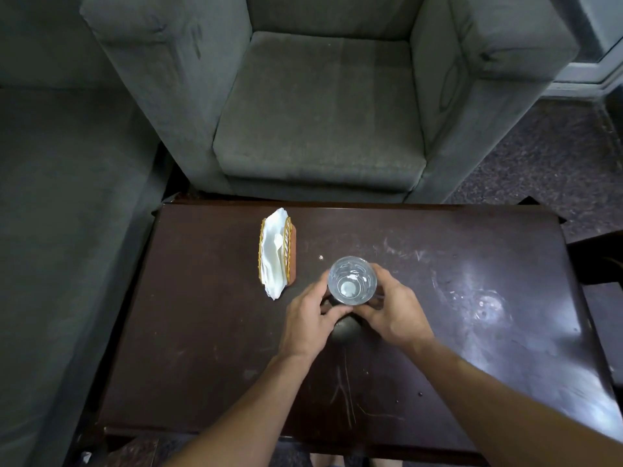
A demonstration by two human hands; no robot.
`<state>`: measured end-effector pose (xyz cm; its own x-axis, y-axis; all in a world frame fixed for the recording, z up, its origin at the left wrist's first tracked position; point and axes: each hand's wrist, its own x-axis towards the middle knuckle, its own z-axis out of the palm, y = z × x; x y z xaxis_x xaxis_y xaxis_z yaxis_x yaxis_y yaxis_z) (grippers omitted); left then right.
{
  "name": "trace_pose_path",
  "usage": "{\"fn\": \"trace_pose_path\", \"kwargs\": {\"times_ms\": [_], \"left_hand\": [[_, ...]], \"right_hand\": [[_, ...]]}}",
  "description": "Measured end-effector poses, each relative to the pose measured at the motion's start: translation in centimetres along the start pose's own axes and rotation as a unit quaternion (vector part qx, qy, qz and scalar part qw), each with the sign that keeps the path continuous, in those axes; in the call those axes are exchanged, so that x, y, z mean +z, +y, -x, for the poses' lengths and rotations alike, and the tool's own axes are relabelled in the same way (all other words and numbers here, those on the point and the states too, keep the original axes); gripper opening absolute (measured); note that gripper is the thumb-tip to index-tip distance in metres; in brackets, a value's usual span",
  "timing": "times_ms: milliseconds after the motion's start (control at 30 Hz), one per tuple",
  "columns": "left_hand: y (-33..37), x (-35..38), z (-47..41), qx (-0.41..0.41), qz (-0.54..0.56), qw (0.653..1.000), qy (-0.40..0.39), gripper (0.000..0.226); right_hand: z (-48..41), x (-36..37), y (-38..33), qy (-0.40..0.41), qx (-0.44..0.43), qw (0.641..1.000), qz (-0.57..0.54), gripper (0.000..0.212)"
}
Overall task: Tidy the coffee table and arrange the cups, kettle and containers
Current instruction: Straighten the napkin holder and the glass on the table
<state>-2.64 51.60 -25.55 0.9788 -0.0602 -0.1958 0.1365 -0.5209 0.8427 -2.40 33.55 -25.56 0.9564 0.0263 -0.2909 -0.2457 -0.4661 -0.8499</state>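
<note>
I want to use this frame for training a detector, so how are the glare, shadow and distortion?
Head view: strong glare on the coffee table at right, showing scratches and smears; wide-angle bending curves the armchair and table edges; the glass, held by the left hand and right hand, is sharp and casts a dark shadow below; the napkin holder is clear.

Dim rm, glare on table (478, 298) rt side, wide-angle edge warp

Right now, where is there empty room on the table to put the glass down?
The coffee table is bare on its whole right side and along the near edge. It is crowded only mid-table, where the left hand and right hand hold the glass beside the napkin holder.
</note>
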Motion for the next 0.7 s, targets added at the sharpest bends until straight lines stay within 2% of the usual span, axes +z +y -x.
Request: {"fn": "trace_pose_path", "kwargs": {"times_ms": [100, 267, 567, 700], "left_hand": [[0.5, 0.3, -2.3, 0.009, -0.011, 1.0, -0.005, 0.078], [0.9, 0.6, -5.0, 0.02, -0.033, 0.999, -0.018, 0.078], [0.4, 0.9, -5.6, 0.031, -0.062, 0.997, -0.027, 0.083], [0.3, 0.7, -5.3, 0.007, -0.098, 0.995, -0.034, 0.091]], "right_hand": [[-1.8, -0.9, -0.3, 0.017, -0.007, 1.0, 0.009, 0.073], [-3.8, -2.0, -1.0, 0.026, -0.011, 1.0, 0.013, 0.088], [-4.0, -1.6, 0.1, 0.031, 0.018, 0.999, -0.016, 0.079], [-4.2, -1.7, -0.1, 0.027, 0.053, 0.998, -0.024, 0.094]]}}
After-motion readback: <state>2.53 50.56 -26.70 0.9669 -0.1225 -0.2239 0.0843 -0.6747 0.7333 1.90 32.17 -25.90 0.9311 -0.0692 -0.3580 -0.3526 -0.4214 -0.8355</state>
